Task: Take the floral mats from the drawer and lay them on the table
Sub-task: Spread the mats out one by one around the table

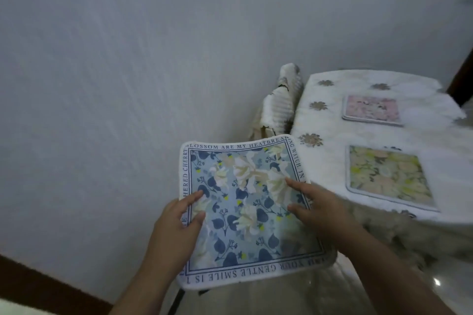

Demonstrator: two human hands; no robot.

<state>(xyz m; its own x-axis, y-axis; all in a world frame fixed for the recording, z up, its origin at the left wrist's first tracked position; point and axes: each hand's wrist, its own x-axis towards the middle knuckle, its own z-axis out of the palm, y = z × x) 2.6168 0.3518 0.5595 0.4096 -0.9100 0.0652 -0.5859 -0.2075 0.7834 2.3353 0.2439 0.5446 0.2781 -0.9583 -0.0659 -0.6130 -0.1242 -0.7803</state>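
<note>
I hold a blue floral mat (243, 202) with a white lettered border flat in front of me, to the left of the table. My left hand (179, 225) grips its left edge, thumb on top. My right hand (317, 207) grips its right edge. On the table (320, 161), covered in a white flowered cloth, lie two more mats: a yellow-green floral mat (389, 176) near the front edge and a pink floral mat (371, 109) farther back. No drawer is in view.
A chair (279, 105) with a white ribbed cover stands between the wall and the table's left side. A pale wall (128, 71) fills the left, with a dark skirting board (38, 281) along its foot. Glossy floor (422, 286) shows at the bottom right.
</note>
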